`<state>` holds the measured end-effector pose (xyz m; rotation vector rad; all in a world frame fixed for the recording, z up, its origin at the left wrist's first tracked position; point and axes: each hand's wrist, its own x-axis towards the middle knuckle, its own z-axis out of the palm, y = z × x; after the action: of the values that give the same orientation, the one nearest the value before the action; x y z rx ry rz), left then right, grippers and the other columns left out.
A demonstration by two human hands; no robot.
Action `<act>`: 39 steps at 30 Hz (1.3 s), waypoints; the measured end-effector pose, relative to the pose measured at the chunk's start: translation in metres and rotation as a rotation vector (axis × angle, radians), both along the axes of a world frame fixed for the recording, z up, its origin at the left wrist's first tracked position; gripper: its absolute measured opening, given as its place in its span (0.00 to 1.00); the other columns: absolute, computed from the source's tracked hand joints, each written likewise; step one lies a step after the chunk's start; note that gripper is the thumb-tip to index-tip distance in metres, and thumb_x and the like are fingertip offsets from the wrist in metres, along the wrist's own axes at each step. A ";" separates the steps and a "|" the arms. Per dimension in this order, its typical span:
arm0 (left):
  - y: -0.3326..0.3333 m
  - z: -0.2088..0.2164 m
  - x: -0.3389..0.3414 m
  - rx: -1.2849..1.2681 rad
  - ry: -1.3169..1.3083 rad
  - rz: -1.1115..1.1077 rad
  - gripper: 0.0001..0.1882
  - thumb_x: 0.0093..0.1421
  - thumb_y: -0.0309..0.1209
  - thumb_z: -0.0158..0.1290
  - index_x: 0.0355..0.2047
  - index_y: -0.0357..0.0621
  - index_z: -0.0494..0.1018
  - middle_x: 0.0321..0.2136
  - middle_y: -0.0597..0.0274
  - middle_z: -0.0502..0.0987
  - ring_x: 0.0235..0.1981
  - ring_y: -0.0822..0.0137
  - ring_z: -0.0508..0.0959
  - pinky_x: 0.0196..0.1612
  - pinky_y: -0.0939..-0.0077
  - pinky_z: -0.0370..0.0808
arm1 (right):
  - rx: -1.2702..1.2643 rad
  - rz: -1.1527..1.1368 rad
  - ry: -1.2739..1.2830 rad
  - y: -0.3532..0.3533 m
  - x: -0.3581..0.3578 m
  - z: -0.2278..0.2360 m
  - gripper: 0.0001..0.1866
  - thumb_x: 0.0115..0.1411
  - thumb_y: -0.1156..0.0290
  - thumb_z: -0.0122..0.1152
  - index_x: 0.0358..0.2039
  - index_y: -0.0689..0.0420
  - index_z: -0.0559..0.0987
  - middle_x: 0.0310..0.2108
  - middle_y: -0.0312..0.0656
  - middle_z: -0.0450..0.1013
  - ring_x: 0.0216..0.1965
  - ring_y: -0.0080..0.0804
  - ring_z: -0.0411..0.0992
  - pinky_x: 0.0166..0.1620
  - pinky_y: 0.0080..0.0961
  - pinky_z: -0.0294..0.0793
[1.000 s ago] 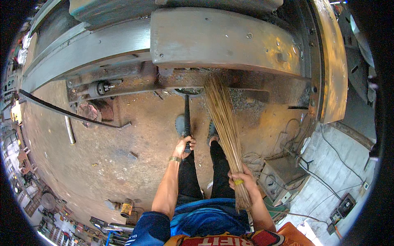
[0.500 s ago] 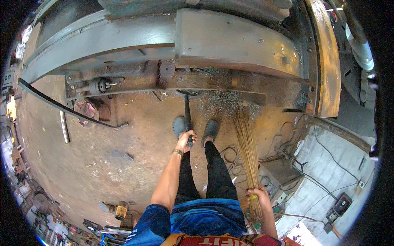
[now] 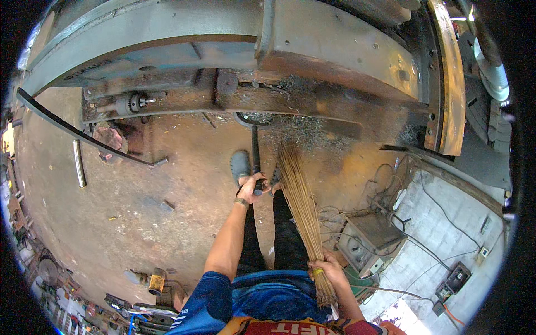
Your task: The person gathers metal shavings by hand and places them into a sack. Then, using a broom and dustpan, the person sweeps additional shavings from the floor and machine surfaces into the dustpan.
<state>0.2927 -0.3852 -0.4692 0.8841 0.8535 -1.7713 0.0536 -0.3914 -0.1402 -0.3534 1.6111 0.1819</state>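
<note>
My left hand [image 3: 252,186] is closed round the long black handle of a dark, round-edged pan [image 3: 255,119]. The pan's head lies low at the machine's edge, partly hidden under it. In my right hand [image 3: 329,271] is a broom [image 3: 300,198], a bundle of thin brown sticks tied with a yellow band. My fingers grip it near the band, and its tips reach the floor just right of the pan. Curly grey metal shavings [image 3: 304,129] lie heaped beside the tips, along the machine's base.
A large grey machine [image 3: 156,25] spans the far side, with a drill chuck [image 3: 131,104] on its lower ledge. A dark bar [image 3: 78,129] slants at the left, near a metal rod [image 3: 79,163]. Cables and a metal box [image 3: 371,234] stand at the right. A yellowish can [image 3: 157,281] is at lower left.
The broom has swung left, its tips now closer to the pan, and my right hand has moved left and slightly up. My left hand keeps hold of the handle.
</note>
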 end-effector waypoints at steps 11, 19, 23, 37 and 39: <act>0.016 0.026 0.015 0.089 -0.712 -0.436 0.36 0.59 0.39 0.54 0.61 0.30 0.55 0.58 0.38 0.63 0.57 0.45 0.69 0.58 0.57 0.68 | -0.011 -0.021 0.004 -0.016 0.034 -0.016 0.18 0.57 0.72 0.58 0.48 0.61 0.69 0.29 0.42 0.73 0.23 0.32 0.73 0.25 0.28 0.75; 0.056 0.178 0.032 -0.019 -1.006 -0.551 0.32 0.63 0.43 0.52 0.58 0.29 0.61 0.52 0.36 0.70 0.56 0.47 0.70 0.57 0.63 0.67 | -0.358 0.631 -0.011 -0.044 0.110 0.018 0.34 0.56 0.76 0.60 0.62 0.62 0.61 0.35 0.43 0.73 0.25 0.29 0.74 0.29 0.26 0.75; 0.072 0.247 0.025 -0.105 -0.464 -0.101 0.38 0.66 0.49 0.48 0.63 0.28 0.54 0.53 0.44 0.71 0.55 0.52 0.72 0.57 0.61 0.68 | -0.503 1.170 -0.166 -0.055 0.140 0.040 0.45 0.57 0.67 0.63 0.68 0.64 0.48 0.56 0.62 0.66 0.55 0.45 0.70 0.57 0.33 0.67; 0.117 0.265 -0.044 0.227 -0.220 0.632 0.23 0.54 0.26 0.53 0.50 0.36 0.62 0.28 0.57 0.71 0.24 0.65 0.73 0.27 0.65 0.76 | -0.221 1.261 -0.535 -0.170 0.191 -0.174 0.09 0.61 0.66 0.59 0.32 0.58 0.82 0.27 0.39 0.78 0.24 0.23 0.75 0.27 0.22 0.75; 0.122 0.259 -0.057 0.227 -0.244 0.776 0.27 0.53 0.27 0.53 0.54 0.39 0.60 0.26 0.57 0.67 0.22 0.67 0.69 0.23 0.69 0.72 | -0.558 1.278 -0.338 -0.217 0.206 -0.259 0.05 0.56 0.74 0.60 0.30 0.60 0.82 0.25 0.40 0.78 0.22 0.27 0.74 0.27 0.26 0.73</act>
<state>0.2353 -0.2637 -0.2101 0.7465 1.0625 -0.8909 0.2601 -0.6083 -0.3993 -1.7243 0.8678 0.5940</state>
